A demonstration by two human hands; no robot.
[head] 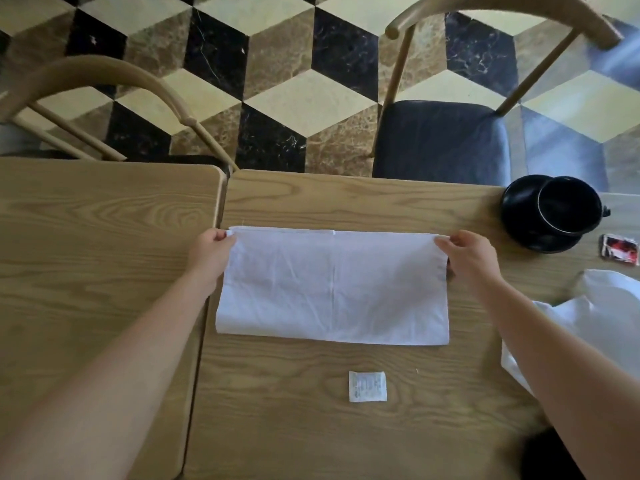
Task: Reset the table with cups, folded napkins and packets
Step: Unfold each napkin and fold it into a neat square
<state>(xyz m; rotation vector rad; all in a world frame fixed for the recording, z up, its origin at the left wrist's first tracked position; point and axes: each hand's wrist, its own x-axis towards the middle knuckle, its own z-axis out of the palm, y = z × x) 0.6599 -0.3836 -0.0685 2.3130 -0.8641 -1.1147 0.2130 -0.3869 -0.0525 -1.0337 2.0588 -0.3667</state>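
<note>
A white cloth napkin lies flat on the wooden desk, folded into a wide rectangle with a crease running down its middle. The person's left hand pinches the napkin's far left corner, fingers curled around the edge. The right hand grips the far right corner in the same way, thumb on top of the cloth. Both forearms reach in from the near side.

Near the person, just this side of the napkin, a small white packet sits on the desk, apart from the cloth. At the far right a black cup stands on a black saucer, close to the desk's far edge. Right of the saucer and a little nearer lies a red and white packet, partly cut off by the edge of view. Nearer still on the right, another white cloth lies crumpled, partly under the right forearm.

A second desk butts against this one on the left. Beyond the desks, two wooden chairs stand on a floor of black, brown and cream cube-pattern tiles; the right chair has a dark seat cushion, the left chair shows mostly its curved back.
</note>
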